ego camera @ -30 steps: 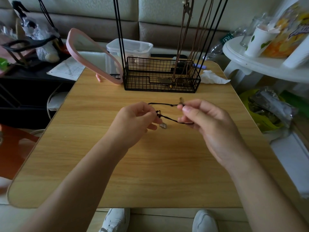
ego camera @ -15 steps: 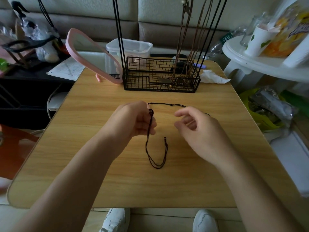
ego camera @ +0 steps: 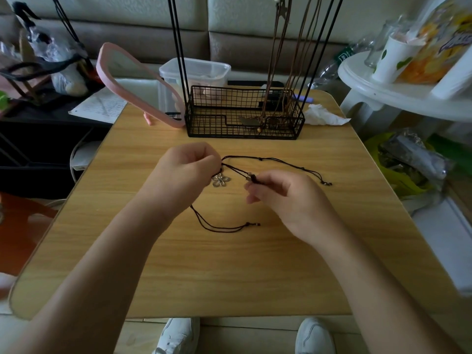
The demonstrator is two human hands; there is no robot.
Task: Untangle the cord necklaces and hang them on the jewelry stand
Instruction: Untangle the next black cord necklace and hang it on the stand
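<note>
Black cord necklaces [ego camera: 270,159] lie tangled across the middle of the wooden table [ego camera: 229,272]. My left hand [ego camera: 184,175] grips the cords where they bunch, and a silver flower pendant [ego camera: 220,180] hangs just below its fingers. My right hand [ego camera: 283,198] pinches a small bead on one strand [ego camera: 251,178]. A loose loop of cord [ego camera: 219,227] trails toward me, and another end [ego camera: 327,183] lies to the right. The black wire jewelry stand [ego camera: 245,113] stands at the table's far side, with brown cord necklaces [ego camera: 288,60] hanging on it.
A pink-framed mirror [ego camera: 138,83] leans left of the stand. A clear plastic box [ego camera: 196,72] sits behind it and a crumpled tissue [ego camera: 321,116] lies right of it. A white side table [ego camera: 408,90] with a paper cup [ego camera: 390,60] stands at the right.
The cords have spread out across the table and the flower pendant has come into view under my left hand. My right hand has taken a pinch on a beaded strand.
</note>
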